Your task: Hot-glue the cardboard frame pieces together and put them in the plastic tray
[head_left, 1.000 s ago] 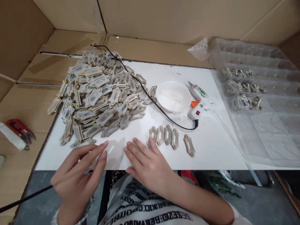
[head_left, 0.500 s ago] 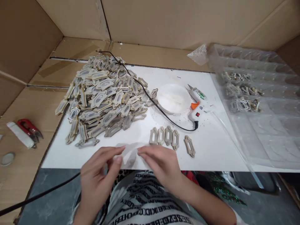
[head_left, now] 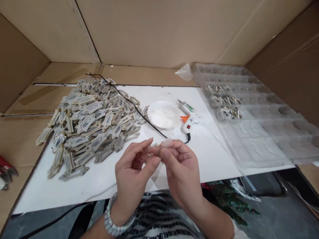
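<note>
My right hand pinches a small translucent whitish piece between thumb and fingers above the white board. Beside it, my left hand has its fingers curled in against the right fingertips, its index raised; what lies in its grasp is too small and covered to name. A beaded bracelet circles the left wrist. Beyond the hands lie a white dish and a white glue gun with an orange tip. The short row of ornate frame pieces seen earlier is hidden behind my hands.
To the left rises a big heap of grey-beige ornate frame pieces, with a black cord over it. A clear compartment tray at right holds several small frames. A green-handled cutter lies behind the glue gun; red snips sit far left.
My hands have come together and lifted, moving right over the row of frame pieces. A translucent piece now shows in the right fingers. The camera view has shifted.
</note>
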`<control>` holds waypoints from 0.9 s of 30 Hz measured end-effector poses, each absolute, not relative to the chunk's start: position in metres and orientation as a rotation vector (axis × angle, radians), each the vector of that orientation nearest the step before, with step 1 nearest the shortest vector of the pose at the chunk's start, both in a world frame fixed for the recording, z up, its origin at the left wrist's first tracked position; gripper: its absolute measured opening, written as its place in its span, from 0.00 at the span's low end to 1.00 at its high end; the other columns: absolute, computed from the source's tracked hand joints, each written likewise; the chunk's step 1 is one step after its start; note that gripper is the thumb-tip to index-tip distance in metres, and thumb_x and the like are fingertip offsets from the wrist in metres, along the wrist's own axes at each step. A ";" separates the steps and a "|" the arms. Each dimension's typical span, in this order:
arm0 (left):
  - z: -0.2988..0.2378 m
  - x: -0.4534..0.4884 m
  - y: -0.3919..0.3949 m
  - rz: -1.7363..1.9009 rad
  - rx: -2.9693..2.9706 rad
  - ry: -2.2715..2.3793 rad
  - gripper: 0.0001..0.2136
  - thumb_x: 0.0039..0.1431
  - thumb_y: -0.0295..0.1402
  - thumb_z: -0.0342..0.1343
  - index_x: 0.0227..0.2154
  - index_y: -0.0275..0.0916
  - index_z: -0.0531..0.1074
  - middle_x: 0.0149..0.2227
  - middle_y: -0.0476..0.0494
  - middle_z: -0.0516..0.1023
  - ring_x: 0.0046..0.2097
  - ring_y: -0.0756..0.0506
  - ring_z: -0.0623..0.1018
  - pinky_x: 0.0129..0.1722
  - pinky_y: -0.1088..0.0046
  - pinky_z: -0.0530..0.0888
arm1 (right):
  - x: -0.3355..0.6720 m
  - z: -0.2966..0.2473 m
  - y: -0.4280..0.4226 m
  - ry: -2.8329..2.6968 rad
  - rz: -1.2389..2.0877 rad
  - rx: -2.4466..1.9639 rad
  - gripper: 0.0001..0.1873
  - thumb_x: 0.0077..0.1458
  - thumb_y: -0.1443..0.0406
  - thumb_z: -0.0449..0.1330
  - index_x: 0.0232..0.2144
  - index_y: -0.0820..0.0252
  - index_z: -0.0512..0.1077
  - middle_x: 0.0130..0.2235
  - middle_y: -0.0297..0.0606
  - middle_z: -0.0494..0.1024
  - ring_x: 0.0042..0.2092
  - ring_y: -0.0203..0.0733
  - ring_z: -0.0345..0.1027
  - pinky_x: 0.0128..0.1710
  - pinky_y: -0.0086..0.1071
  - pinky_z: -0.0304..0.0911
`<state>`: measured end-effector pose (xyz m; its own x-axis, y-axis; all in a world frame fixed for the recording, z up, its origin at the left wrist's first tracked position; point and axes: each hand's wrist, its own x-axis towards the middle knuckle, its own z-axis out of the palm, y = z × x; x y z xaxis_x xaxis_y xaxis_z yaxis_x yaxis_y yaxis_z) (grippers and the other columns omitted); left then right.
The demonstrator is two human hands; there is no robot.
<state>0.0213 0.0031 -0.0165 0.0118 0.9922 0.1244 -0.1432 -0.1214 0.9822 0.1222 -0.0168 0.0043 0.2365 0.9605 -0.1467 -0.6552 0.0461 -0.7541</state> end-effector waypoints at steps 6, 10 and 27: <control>-0.011 0.034 0.004 1.519 1.272 1.044 0.07 0.49 0.27 0.67 0.31 0.41 0.75 0.28 0.54 0.78 0.28 0.55 0.77 0.30 0.86 0.76 | 0.122 -0.001 -0.018 -0.557 1.159 -0.813 0.03 0.51 0.65 0.70 0.31 0.49 0.81 0.32 0.30 0.83 0.36 0.32 0.76 0.40 0.24 0.72; -0.013 0.035 0.003 1.585 1.351 1.091 0.09 0.49 0.27 0.67 0.32 0.41 0.73 0.29 0.55 0.74 0.27 0.57 0.73 0.28 0.87 0.73 | 0.123 -0.004 -0.021 -0.610 1.139 -0.835 0.04 0.50 0.65 0.71 0.30 0.49 0.82 0.33 0.28 0.78 0.37 0.28 0.72 0.41 0.19 0.68; -0.011 0.017 0.001 1.168 1.627 1.151 0.04 0.57 0.33 0.62 0.28 0.45 0.80 0.23 0.53 0.76 0.24 0.53 0.72 0.25 0.79 0.71 | 0.162 0.000 -0.024 -1.008 0.925 -1.069 0.16 0.53 0.72 0.66 0.41 0.45 0.80 0.31 0.28 0.79 0.33 0.31 0.72 0.34 0.24 0.69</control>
<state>0.0166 0.0008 -0.0107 0.1569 0.9610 0.2277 0.2137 -0.2582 0.9422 0.1623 -0.0238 0.0002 0.2768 0.9419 0.1903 -0.1092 0.2275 -0.9676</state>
